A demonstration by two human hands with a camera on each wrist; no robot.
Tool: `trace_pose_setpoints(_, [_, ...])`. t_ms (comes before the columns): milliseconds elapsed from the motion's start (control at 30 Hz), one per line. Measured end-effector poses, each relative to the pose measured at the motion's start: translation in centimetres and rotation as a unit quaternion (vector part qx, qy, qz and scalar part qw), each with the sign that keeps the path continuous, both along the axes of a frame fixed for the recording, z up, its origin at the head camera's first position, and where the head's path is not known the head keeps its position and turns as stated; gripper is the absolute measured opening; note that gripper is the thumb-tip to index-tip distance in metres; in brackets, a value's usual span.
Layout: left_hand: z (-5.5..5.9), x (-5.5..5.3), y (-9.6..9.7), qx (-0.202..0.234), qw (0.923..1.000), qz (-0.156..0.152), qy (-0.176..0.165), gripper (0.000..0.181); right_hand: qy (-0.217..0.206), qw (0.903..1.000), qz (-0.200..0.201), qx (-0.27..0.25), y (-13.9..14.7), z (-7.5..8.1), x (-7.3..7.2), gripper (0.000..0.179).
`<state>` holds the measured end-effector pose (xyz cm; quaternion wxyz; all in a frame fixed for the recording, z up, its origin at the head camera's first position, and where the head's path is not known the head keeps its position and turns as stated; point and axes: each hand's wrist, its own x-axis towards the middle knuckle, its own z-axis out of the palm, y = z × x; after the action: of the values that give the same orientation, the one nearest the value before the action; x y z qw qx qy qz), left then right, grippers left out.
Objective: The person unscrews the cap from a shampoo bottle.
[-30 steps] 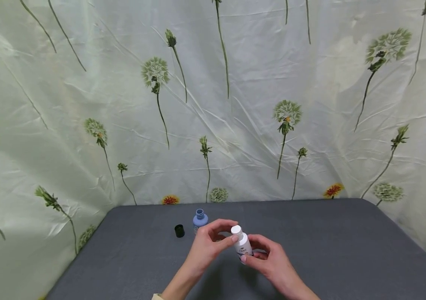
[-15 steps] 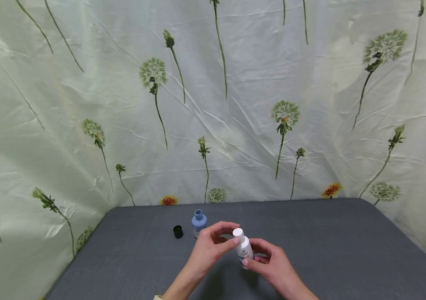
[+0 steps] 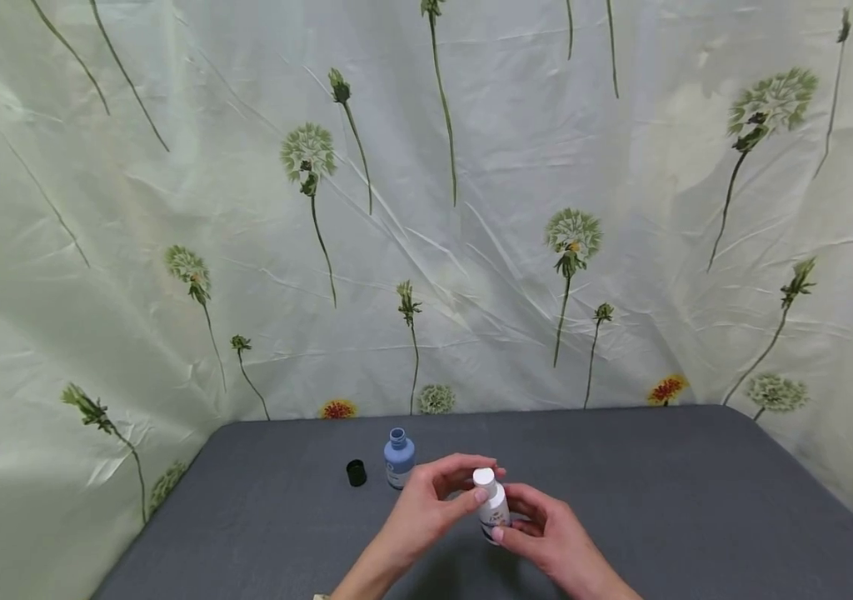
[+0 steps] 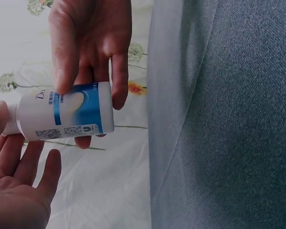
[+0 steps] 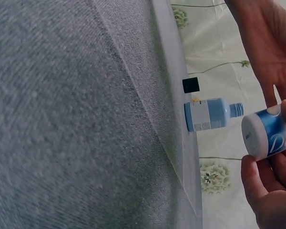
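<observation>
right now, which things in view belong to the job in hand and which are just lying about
Seemingly in the job:
white bottle, held in the right hand
its white cap, pinched by the left hand

Untouched, probably just lying about:
blue bottle, standing open
black cap

On the white bottle (image 4: 66, 113) we read the letters "Do" (image 4: 39, 95) and, nearer its base, a "U" sign (image 4: 87, 129); the blue bottle (image 5: 218, 113) beyond it bears print too small to read.

Smooth plastic is shown at lower centre by the white Dove bottle (image 3: 495, 509) and blue bottle (image 3: 400, 458); the worktop (image 3: 659, 500) is covered in matt woven cloth (image 3: 246, 517); above, glossy creased sheeting (image 3: 486, 275) is hung.
</observation>
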<state>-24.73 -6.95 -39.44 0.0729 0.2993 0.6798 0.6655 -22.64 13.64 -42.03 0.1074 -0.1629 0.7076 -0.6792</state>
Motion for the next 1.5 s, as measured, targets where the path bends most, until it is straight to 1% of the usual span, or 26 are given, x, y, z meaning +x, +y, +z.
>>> trace_pose_setpoints(133, [0.0, 0.0, 0.1, -0.003, 0.9995, 0.029, -0.011, 0.028, -0.002, 1.0000, -0.004, -0.002, -0.1, -0.2, 0.0, 0.054])
trace_pose_setpoints(267, [-0.1, 0.2, 0.3, -0.004, 0.9980, 0.059, -0.022, 0.028, -0.010, 0.9998, -0.019, 0.000, -0.2, -0.5, 0.3, 0.055])
trace_pose_setpoints(333, [-0.2, 0.3, 0.5, -0.002, 0.9969, 0.074, -0.025, 0.028, -0.008, 0.9995, -0.030, 0.004, -0.3, -0.6, 0.3, 0.055])
trace_pose_setpoints(467, [-0.3, 0.4, 0.8, 0.001, 0.9924, 0.120, -0.026, 0.027, 0.006, 0.9983, -0.057, 0.016, -0.6, -0.6, 0.3, 0.053])
trace_pose_setpoints(600, [-0.4, 0.5, 1.2, 0.001, 0.9860, 0.165, -0.023, 0.026, 0.009, 0.9974, -0.067, 0.027, -0.8, -0.5, 0.3, 0.053])
trace_pose_setpoints(733, [-0.3, 0.6, 1.4, -0.007, 0.9815, 0.190, -0.021, 0.026, 0.003, 0.9969, -0.068, 0.039, -0.7, -0.6, 0.2, 0.051])
trace_pose_setpoints(800, [-0.3, 0.5, 1.3, -0.011, 0.9824, 0.185, -0.025, 0.026, 0.001, 0.9967, -0.068, 0.043, -0.6, -0.6, 0.2, 0.051])
trace_pose_setpoints(867, [-0.3, 0.4, 1.1, -0.006, 0.9863, 0.162, -0.030, 0.026, 0.001, 0.9968, -0.066, 0.045, -0.5, -0.6, 0.1, 0.051])
trace_pose_setpoints(933, [-0.3, 0.1, 0.7, 0.000, 0.9921, 0.122, -0.029, 0.029, 0.002, 0.9971, -0.062, 0.043, -0.3, -0.4, 0.1, 0.051])
trace_pose_setpoints(1033, [-0.3, -0.3, 0.0, 0.003, 0.9990, 0.042, -0.013, 0.036, 0.007, 0.9977, -0.054, 0.040, -0.1, -0.1, 0.1, 0.050])
trace_pose_setpoints(1100, [-0.3, -0.5, -0.4, -0.002, 1.0000, -0.004, 0.005, 0.041, 0.007, 0.9981, -0.047, 0.038, 0.0, 0.1, 0.0, 0.049])
trace_pose_setpoints(1167, [-0.3, -0.6, -0.8, -0.004, 0.9992, -0.034, 0.019, 0.043, 0.006, 0.9984, -0.040, 0.039, 0.1, 0.1, 0.0, 0.049])
trace_pose_setpoints(1200, [-0.3, -0.7, -0.9, -0.004, 0.9989, -0.042, 0.022, 0.043, 0.005, 0.9984, -0.038, 0.040, 0.2, 0.2, 0.0, 0.049])
trace_pose_setpoints(1267, [-0.2, -0.8, -1.2, -0.001, 0.9987, -0.046, 0.023, 0.041, 0.002, 0.9986, -0.034, 0.040, 0.2, 0.2, -0.1, 0.050])
trace_pose_setpoints(1367, [-0.1, -0.8, -1.4, -0.002, 0.9991, -0.037, 0.019, 0.037, 0.004, 0.9986, -0.031, 0.043, 0.3, 0.2, -0.1, 0.049])
trace_pose_setpoints(1500, [0.1, -0.9, -1.4, -0.012, 0.9998, -0.012, 0.012, 0.033, 0.014, 0.9981, -0.036, 0.047, 0.3, 0.5, 0.0, 0.049])
